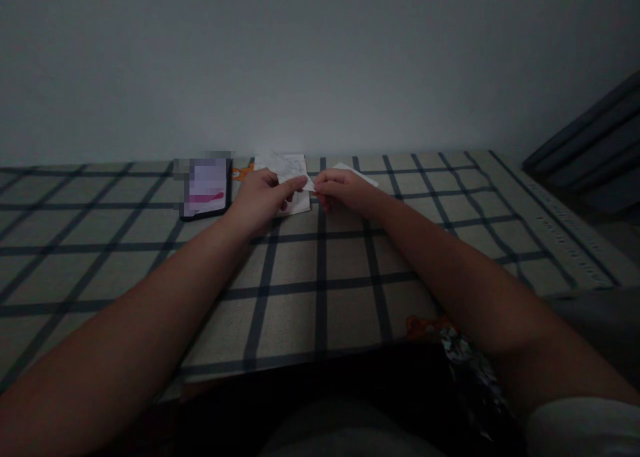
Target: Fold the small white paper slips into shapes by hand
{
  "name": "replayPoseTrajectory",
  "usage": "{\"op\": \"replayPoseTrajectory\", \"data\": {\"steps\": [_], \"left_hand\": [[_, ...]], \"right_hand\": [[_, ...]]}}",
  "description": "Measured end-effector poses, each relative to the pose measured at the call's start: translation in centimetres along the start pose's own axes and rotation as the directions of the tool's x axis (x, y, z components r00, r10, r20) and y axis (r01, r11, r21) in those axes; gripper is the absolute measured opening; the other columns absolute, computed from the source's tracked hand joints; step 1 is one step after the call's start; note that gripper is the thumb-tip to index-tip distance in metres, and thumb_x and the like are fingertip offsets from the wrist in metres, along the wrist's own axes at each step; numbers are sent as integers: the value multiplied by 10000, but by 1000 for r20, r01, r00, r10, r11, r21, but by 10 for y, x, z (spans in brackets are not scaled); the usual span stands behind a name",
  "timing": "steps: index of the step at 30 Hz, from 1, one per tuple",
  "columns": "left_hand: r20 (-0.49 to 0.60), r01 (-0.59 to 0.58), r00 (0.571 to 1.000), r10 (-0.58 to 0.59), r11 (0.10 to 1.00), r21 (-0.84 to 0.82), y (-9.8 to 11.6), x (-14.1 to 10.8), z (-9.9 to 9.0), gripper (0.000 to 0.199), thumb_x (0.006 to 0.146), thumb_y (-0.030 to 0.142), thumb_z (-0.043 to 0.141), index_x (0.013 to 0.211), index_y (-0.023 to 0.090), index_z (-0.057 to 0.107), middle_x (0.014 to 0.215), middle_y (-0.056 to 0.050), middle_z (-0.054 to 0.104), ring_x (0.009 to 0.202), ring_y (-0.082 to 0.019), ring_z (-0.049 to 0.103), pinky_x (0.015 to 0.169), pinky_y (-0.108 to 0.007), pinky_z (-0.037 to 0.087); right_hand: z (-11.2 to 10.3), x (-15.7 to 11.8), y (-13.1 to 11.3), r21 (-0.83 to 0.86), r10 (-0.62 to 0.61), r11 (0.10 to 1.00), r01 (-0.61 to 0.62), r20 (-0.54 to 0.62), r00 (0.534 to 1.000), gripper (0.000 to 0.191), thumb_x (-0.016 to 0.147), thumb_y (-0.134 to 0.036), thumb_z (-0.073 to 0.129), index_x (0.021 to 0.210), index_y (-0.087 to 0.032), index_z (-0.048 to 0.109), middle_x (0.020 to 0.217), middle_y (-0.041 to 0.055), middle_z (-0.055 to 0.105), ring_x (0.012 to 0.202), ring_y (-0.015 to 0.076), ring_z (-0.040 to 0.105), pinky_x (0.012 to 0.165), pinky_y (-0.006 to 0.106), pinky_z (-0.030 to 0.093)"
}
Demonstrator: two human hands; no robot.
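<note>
A thin sheet of white paper [286, 166] is stretched between my two hands above the cloth. My left hand [267, 194] pinches it with thumb and fingers. At its right corner, the bent fingers of my right hand [346, 189] are closed on the same sheet. Under and behind my left hand lies more white paper [300, 204], partly covered by the held sheet. Another white piece [357, 173] shows behind my right hand; its shape is mostly hidden.
A phone [206, 189] with a lit, blurred screen lies left of my left hand. A small orange figure [243, 172] shows beside it. Checked cloth [295, 310] covers the table up to the wall [320, 64]. Crinkled shiny material [470, 364] is near my right forearm.
</note>
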State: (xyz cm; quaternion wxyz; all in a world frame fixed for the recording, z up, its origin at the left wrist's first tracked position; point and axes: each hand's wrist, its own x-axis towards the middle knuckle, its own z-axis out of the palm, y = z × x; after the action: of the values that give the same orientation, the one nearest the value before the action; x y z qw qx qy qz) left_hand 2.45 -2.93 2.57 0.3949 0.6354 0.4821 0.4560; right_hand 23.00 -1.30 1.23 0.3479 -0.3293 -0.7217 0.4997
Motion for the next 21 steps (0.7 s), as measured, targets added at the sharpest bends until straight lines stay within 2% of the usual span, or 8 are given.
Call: {"op": "replayPoseTrajectory", "data": {"steps": [5, 12, 15, 18, 21], "left_hand": [[15, -4, 1000, 4, 1000, -18, 1, -3, 1, 272, 742, 409, 786, 680, 182, 650, 566, 4, 565, 517, -117, 475, 484, -243, 342], [7, -9, 1000, 9, 999, -40, 1, -1, 1, 264, 734, 399, 785, 679, 182, 647, 608, -15, 592, 545, -125, 495, 495, -251, 357], [5, 6, 1000, -5, 999, -51, 0, -1, 1, 281, 723, 405, 796, 659, 184, 635, 589, -10, 585, 541, -121, 491, 488, -244, 356], [41, 40, 998, -38, 998, -53, -2, -1, 1, 308, 717, 418, 809, 636, 182, 628, 569, -3, 575, 508, -110, 472, 470, -243, 353], [55, 58, 997, -57, 998, -10, -6, 0, 1, 350, 721, 453, 819, 620, 183, 621, 541, 2, 561, 485, -108, 466, 453, -242, 349]], "right_hand": [[0, 1, -2, -101, -33, 994, 31, -20, 999, 173, 953, -232, 594, 795, -162, 586, 644, -38, 593, 597, 88, 536, 584, 207, 395], [0, 0, -4, -71, -23, 997, 22, -21, 1000, 122, 927, -145, 559, 809, -164, 585, 659, -37, 605, 615, 90, 562, 598, 204, 414], [0, -1, -4, -40, 21, 999, -21, -1, 1000, 130, 928, -130, 546, 807, -166, 579, 656, -34, 608, 607, 89, 561, 594, 201, 419], [1, 0, -4, 11, 50, 999, -50, 8, 999, 146, 955, -171, 543, 813, -168, 575, 664, -31, 601, 608, 93, 563, 591, 204, 436], [1, 0, -5, -16, 8, 1000, -9, -12, 1000, 153, 962, -216, 584, 818, -164, 582, 663, -34, 594, 613, 92, 554, 592, 203, 429]]}}
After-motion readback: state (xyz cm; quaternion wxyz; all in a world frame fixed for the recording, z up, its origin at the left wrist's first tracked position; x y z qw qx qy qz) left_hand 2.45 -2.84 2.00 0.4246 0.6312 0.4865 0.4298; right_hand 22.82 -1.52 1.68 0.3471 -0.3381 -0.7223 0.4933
